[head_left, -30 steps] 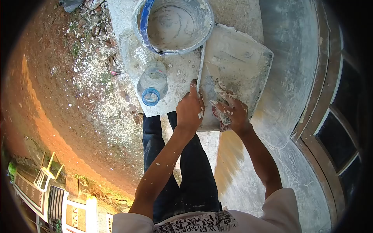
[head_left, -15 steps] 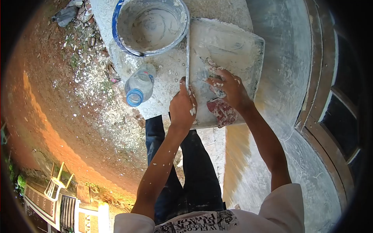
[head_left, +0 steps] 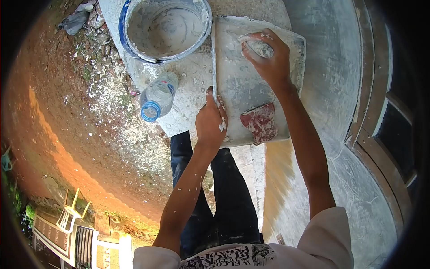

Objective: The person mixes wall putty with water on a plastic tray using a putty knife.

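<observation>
A shallow grey tray (head_left: 230,85), smeared with pale plaster, lies in front of me on a concrete slab. My left hand (head_left: 211,121) is closed around the tray's left rim near its front corner. Toward the far right of the tray, my right hand (head_left: 273,56) curls round an oval, plaster-coated lump (head_left: 261,48); I cannot tell what kind of thing it is. A dark red scrap (head_left: 260,123) with white smears rests in the near right part of the tray. Dried white flecks mark both hands.
A bucket (head_left: 207,27) with a blue side and whitish residue inside stands beyond the tray to the left. An uncapped clear plastic bottle (head_left: 161,94) leans nearby on the slab (head_left: 190,107). Speckled soil lies left; a curved concrete surface and brown frame lie right.
My right hand has moved away from me across the tray with the oval lump, exposing more of the red scrap. My left hand keeps its hold on the rim.
</observation>
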Demonstrator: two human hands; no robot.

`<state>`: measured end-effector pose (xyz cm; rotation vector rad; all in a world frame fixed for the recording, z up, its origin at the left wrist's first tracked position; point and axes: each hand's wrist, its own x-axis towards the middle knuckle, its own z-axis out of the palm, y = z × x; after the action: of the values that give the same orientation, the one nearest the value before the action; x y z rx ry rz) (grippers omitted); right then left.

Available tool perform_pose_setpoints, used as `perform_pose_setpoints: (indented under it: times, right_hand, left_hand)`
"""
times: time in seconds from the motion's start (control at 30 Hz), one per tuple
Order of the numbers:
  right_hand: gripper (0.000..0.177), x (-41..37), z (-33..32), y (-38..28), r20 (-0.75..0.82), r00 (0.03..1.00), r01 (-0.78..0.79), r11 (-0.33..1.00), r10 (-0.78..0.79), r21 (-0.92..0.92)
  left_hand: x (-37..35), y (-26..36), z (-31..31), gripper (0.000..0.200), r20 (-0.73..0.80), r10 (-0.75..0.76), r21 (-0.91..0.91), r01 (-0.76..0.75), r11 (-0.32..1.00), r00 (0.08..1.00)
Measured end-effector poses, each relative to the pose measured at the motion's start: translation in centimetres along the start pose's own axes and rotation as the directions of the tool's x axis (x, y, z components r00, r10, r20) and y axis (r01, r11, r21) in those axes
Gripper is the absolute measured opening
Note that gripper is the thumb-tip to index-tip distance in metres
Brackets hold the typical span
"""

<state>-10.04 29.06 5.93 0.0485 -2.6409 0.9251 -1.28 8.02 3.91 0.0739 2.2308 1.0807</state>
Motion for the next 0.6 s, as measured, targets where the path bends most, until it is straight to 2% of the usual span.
perform_pose_setpoints:
  times: [0.03,0.1,0.13,0.17,0.23,0.27,0.3,0.37,0.4,0.43,0.5,0.57,0.6]
  right_hand:
    - [0.028,0.3,0.1,0.2,-0.003,1.0,0.0,1.0,0.0,0.001]
    - [0.027,1.3,0.1,0.1,-0.124,0.961,-0.209,0.944,0.247,0.255]
    - [0.024,1.9,-0.1,-1.4,-0.193,0.923,-0.275,0.922,0.333,0.274]
    - [0.024,1.6,1.0,-1.2,-0.188,0.923,-0.281,0.921,0.337,0.269]
    - [0.019,1.5,2.9,-0.2,-0.202,0.96,-0.204,0.978,0.194,-0.029]
    - [0.018,1.6,2.9,-0.4,-0.193,0.928,-0.317,0.948,0.318,0.034]
    - [0.018,2.4,2.5,-1.2,-0.196,0.931,-0.306,0.951,0.308,0.038]
    - [0.025,3.3,2.1,-3.1,-0.281,0.859,-0.36,0.896,0.427,0.26]
    - [0.022,2.9,2.6,-2.8,-0.214,0.879,-0.367,0.891,0.426,0.268]
    - [0.022,2.4,3.1,-2.9,-0.215,0.874,-0.379,0.888,0.436,0.258]
    - [0.018,2.8,4.4,-2.6,-0.247,0.922,-0.311,0.95,0.299,-0.013]
    - [0.022,3.4,4.6,-2.2,-0.265,0.908,-0.336,0.942,0.325,0.001]
    - [0.024,3.4,4.5,-2.1,-0.252,0.901,-0.336,0.936,0.352,0.105]
  left_hand:
    - [0.0,0.0,0.0,0.057,-0.001,0.002,0.003,-0.002,1.0,1.0]
    - [-0.1,-0.3,-0.1,0.056,-0.004,0.039,-0.004,-0.039,0.999,0.999]
    - [-0.1,-0.4,-0.2,0.056,-0.002,0.034,-0.003,-0.034,0.999,0.999]
    - [-0.1,-0.3,-0.3,0.056,0.004,0.021,-0.01,-0.021,1.0,1.0]
    - [-0.2,0.1,0.3,0.055,0.015,0.025,-0.033,-0.025,0.999,1.0]
    - [-0.2,-0.2,0.6,0.055,-0.001,0.036,-0.034,-0.036,0.999,0.999]
    - [-0.1,-0.6,0.5,0.055,-0.027,0.041,-0.028,-0.041,0.999,0.999]
    - [0.0,-0.8,0.0,0.055,-0.046,0.053,-0.035,-0.055,0.998,0.998]
    - [0.0,-0.5,-0.4,0.056,-0.008,0.027,-0.022,-0.027,0.999,1.0]
    - [-0.1,-0.1,-0.3,0.057,0.04,0.01,-0.014,-0.01,1.0,0.999]
    - [0.2,-0.2,0.4,0.057,0.029,0.033,-0.022,-0.032,0.999,0.999]
    - [0.0,-0.7,0.3,0.057,-0.021,0.071,-0.028,-0.072,0.997,0.997]
    - [-0.1,-0.2,-0.1,0.056,0.011,0.017,-0.006,-0.017,1.0,1.0]
